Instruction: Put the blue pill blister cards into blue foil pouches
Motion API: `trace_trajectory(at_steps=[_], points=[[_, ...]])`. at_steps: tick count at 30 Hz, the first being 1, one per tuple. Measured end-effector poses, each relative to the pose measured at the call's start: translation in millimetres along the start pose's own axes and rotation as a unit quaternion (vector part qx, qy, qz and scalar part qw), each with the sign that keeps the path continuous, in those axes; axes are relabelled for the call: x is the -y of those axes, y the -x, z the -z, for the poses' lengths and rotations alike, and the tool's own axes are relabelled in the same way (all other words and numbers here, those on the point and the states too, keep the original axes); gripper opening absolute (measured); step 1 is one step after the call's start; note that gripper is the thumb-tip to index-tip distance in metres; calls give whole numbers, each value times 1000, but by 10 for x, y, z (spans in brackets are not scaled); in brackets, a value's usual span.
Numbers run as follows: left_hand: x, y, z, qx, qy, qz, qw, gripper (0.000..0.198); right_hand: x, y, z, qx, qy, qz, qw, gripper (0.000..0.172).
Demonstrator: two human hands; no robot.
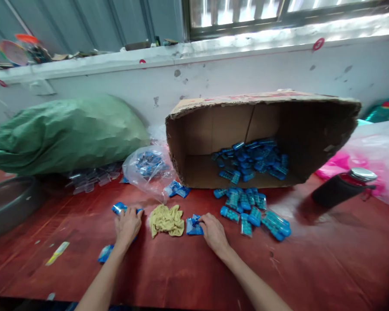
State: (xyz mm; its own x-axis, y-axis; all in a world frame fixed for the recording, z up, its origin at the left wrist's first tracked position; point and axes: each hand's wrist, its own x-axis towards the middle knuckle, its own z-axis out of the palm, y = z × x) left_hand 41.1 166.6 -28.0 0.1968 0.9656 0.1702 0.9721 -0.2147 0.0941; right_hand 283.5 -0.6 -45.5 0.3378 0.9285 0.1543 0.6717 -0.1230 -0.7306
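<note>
My left hand is low over the red table, its fingers curled over a small blue packet that it mostly hides. Another shiny blue packet pokes out just beyond it, and a further blue packet lies by the wrist. My right hand pinches the right edge of a flat blue packet resting on the table. Between both hands is a crumpled yellow cloth. Right of my right hand, several clear blue-capped small bottles with blue contents lie in a loose pile.
A cardboard box on its side holds more bottles. Left of it are a clear bag of blue packets and a green sack. A black flask, a grey basin and a yellow cutter lie farther out.
</note>
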Motion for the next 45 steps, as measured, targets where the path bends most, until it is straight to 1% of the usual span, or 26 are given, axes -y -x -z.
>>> trace_trajectory(at_steps=[2,5,6,7,8,9,11,12,14,16,17,19,21,23,25,27,29,31,33,35,37,39,41,43,44,45], points=[[72,103,29,0,-12,-5,1000,43,12,-11,49,-17,-31,-11,999,17],[12,369,96,-92,26,13,995,48,26,10,120,-43,-88,-31,995,13],[-75,477,121,-123,77,16,989,49,33,23,137,-49,-112,-37,992,12],[-200,589,144,-123,152,10,981,49,41,36,145,-53,-137,-42,988,11],[-357,699,162,-90,247,17,965,48,51,47,144,-55,-166,-47,983,10],[-538,801,175,-28,354,48,934,48,60,56,131,-55,-196,-51,978,9],[-923,964,184,105,545,132,822,50,73,66,76,-50,-258,-61,963,11],[-1100,1018,182,162,599,169,766,55,74,68,40,-44,-286,-68,955,15],[-1373,1075,168,229,685,202,661,54,67,75,-28,-30,-332,-82,939,22],[-1520,1085,139,245,725,212,608,47,53,92,-69,-15,-364,-92,927,26],[-1552,1084,119,244,733,214,597,44,47,103,-78,-8,-376,-95,922,27],[-1559,1087,73,238,734,217,597,39,43,127,-75,-3,-390,-98,915,28],[-1513,1099,36,233,707,214,633,39,52,138,-55,-5,-393,-99,914,28],[-1422,1097,26,189,637,187,723,43,65,123,-26,-11,-383,-94,919,26],[-1291,1046,34,78,525,115,840,49,71,81,9,-23,-366,-86,926,24],[-1144,924,20,-47,380,22,924,51,63,23,42,-40,-345,-82,934,22],[-1012,745,-50,-86,240,-31,967,52,44,-28,65,-55,-328,-84,939,19],[-919,555,-167,-49,164,-37,985,50,20,-54,72,-67,-320,-90,941,16],[-867,415,-279,-20,149,-46,988,44,-5,-47,70,-77,-322,-97,938,15],[-851,375,-323,-17,157,-60,986,42,-26,-10,72,-84,-332,-106,933,14],[-879,454,-277,-36,181,-60,981,45,-35,46,81,-89,-349,-117,926,13],[-964,637,-171,-56,270,-37,961,52,-17,109,90,-95,-371,-129,915,15],[-1113,868,-60,-13,439,20,898,58,34,169,89,-101,-393,-140,903,17],[-1295,1077,11,147,573,109,799,60,110,222,77,-97,-425,-147,888,20],[-1382,1156,29,208,618,143,744,56,149,245,70,-91,-449,-150,876,22],[-1458,1214,35,242,654,170,696,49,184,267,66,-84,-475,-153,863,24]])
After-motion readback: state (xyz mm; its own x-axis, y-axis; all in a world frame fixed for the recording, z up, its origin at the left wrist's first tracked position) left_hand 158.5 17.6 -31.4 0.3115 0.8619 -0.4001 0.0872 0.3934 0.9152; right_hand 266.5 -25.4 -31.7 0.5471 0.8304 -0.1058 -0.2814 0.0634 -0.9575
